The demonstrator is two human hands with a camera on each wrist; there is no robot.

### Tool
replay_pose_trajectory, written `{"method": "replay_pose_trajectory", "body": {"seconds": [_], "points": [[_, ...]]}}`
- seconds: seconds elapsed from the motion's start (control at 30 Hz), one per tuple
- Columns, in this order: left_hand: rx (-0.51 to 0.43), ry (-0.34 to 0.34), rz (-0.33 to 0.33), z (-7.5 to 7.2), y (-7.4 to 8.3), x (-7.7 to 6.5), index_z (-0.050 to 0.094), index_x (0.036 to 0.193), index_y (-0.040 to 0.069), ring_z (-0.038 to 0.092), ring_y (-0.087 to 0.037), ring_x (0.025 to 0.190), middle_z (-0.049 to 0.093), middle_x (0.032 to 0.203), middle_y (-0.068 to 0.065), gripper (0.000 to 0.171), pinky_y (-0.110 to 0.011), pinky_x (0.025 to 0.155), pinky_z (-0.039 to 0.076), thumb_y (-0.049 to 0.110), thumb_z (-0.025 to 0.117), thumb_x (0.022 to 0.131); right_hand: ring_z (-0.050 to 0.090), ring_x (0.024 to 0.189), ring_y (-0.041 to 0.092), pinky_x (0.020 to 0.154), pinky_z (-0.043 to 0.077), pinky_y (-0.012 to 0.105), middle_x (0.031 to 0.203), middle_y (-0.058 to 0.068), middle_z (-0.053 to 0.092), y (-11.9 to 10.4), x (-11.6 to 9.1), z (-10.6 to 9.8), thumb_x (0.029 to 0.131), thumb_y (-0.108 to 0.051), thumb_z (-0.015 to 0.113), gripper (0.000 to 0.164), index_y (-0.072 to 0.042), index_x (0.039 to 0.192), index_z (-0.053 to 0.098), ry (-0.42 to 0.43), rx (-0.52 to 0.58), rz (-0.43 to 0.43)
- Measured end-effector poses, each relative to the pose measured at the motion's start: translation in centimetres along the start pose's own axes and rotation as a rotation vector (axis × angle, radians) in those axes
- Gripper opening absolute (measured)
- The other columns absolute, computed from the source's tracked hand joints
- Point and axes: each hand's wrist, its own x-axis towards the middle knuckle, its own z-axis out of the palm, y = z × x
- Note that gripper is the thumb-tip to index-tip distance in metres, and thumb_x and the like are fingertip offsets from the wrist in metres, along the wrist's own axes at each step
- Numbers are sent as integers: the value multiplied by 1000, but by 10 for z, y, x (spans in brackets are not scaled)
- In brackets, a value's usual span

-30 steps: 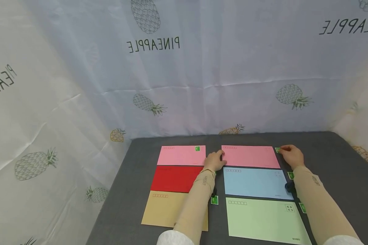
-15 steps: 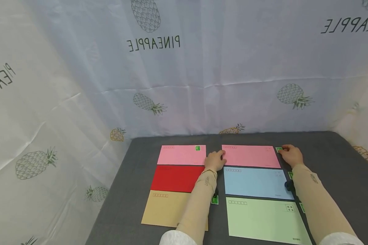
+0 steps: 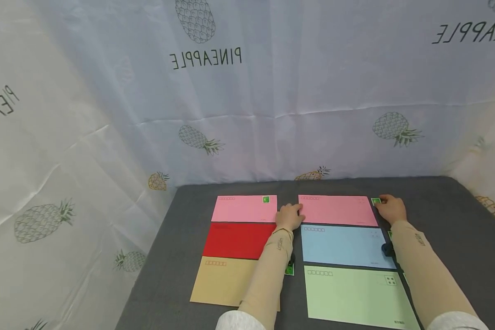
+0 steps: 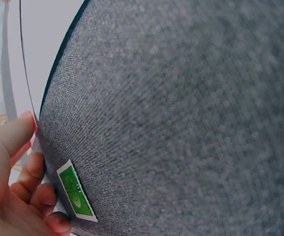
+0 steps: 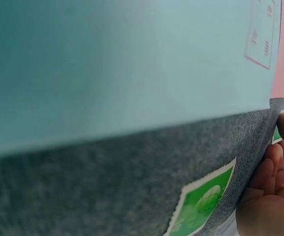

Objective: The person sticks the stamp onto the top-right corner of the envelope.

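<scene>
My left hand (image 3: 288, 217) is at the left edge of the right-hand pink envelope (image 3: 336, 211), its fingertips touching that edge. In the left wrist view, the lower fingers of this hand (image 4: 14, 182) are bent, and a green stamp (image 4: 77, 191) lies just beside them on the cloth. By the envelope's upper right corner, my right hand (image 3: 392, 209) has its thumb and finger on another green stamp (image 3: 376, 200). The right wrist view shows that stamp (image 5: 276, 133) partly hidden behind the thumb, pinched at its edge. A further green stamp (image 5: 201, 204) lies nearer the wrist.
Below the pink envelope lie a blue envelope (image 3: 342, 246) and a light green one (image 3: 350, 295). To the left are a stamped pink envelope (image 3: 243, 208), a red one (image 3: 235, 240) and a yellow one (image 3: 224, 282). A stamp (image 3: 289, 269) sits beside the yellow envelope.
Both hands stay at nearly the same spots. The left forearm has shifted slightly right, the right one slightly left, and they cover more of the stamps beneath. The envelopes have not visibly moved.
</scene>
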Motion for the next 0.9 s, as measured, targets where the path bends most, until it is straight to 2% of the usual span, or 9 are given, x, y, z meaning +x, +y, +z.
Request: {"method": "replay_pose_trajectory", "body": {"seconds": [0.33,0.6,0.67,0.77,0.87,0.9], "points": [[1,16,-15,-5,4,3,58,127,31,61,-20,109,64,122,1,44,-33,86,46,33,67,84,49,97,44,84,44,52,113,34,51,-8,-5,-2,93,-11,52,35,13,119,49,78,89,42],[-7,16,-18,-3,5,4,57,128,32,59,-19,111,63,124,1,45,-34,86,45,34,67,84,49,98,40,82,45,49,117,31,52,-5,-4,-5,94,-13,49,33,10,118,51,70,92,99],[-6,13,-19,-3,5,5,57,128,33,59,-19,111,63,124,1,45,-34,86,45,35,67,84,48,98,41,80,45,49,117,31,51,-5,-4,-6,94,-13,50,33,10,117,51,65,104,89],[-13,8,-15,-3,4,4,57,128,32,58,-19,113,63,125,1,45,-34,89,45,35,66,85,50,98,41,66,44,36,116,31,52,-6,-5,-7,94,-16,52,34,9,117,52,76,135,52],[-20,9,-13,-1,2,3,57,128,32,58,-20,114,62,125,1,45,-35,90,44,34,66,85,51,103,39,70,44,34,118,28,52,-8,-5,-4,95,-21,50,37,7,120,52,66,226,24],[-21,9,-13,-1,1,2,57,128,31,58,-20,114,62,125,1,45,-35,90,44,34,66,84,50,105,39,74,46,37,119,28,52,-9,-4,-3,95,-22,50,39,6,122,51,53,256,18]]}}
